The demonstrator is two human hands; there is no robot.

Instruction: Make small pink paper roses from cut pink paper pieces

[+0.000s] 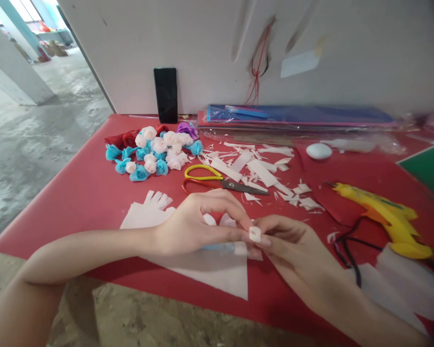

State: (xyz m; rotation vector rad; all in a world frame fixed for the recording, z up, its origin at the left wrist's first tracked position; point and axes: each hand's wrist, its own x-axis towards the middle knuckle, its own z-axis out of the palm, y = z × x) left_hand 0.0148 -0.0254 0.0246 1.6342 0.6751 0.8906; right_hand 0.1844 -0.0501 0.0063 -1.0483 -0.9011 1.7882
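Between the fingertips of both hands is a small rolled paper flower [254, 234], pale cream, with its coiled end facing me. My left hand [206, 219] pinches it from the left, thumb and index finger together. From the right, my right hand [292, 241] grips the same roll with thumb and fingers. Under the hands lies a pale pink paper sheet [217, 274] with a cut, fringed edge at its far left. Just beyond the left hand rest scissors [224, 180] with one yellow and one red handle.
Finished paper flowers [150, 152] in blue, pink, red and purple sit at the back left. Paper scraps [256, 168] spread across the middle. A yellow glue gun [386, 212] with a black cord lies right. A phone [166, 95] leans on the wall near wrapped sheets [304, 114].
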